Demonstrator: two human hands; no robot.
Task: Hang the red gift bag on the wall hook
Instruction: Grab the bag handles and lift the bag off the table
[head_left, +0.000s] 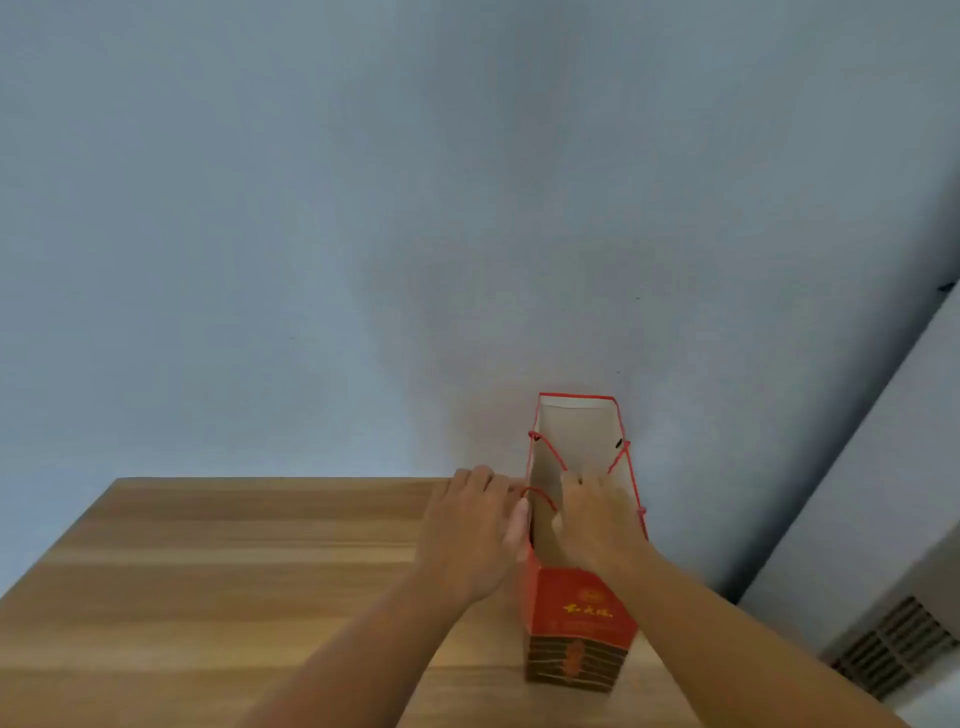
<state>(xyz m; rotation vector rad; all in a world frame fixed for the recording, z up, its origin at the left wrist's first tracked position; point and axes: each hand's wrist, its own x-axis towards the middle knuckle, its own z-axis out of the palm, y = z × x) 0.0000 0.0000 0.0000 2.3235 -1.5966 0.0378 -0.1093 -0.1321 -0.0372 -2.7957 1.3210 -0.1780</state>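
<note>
Wooden tabletop (208, 571) against grey wall. Tall red paper gift bag (579, 618) upright at table's right edge. Left hand (475, 535) and right hand (595, 519) at bag mouth, fingers curled, apparently pinching thin red cord handles (545, 452); grip partly hidden. Hook not visible. Risk: one cord slips, bag tips off edge.

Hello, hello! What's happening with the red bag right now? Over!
Both hands at bag's open top, left hand, right hand, fingers on cord handles. Red gift bag upright on table. No hook visible.

Gift bag (576, 623): gold lettering on the red front too blurred to read; rear part of the mouth covered by the right hand (597, 525). Left hand (478, 530): fingertips hidden behind the bag's rim, grip unclear. Both forearms cut off at the bottom edge. Floor vent (893, 649): cropped at the right edge.
</note>
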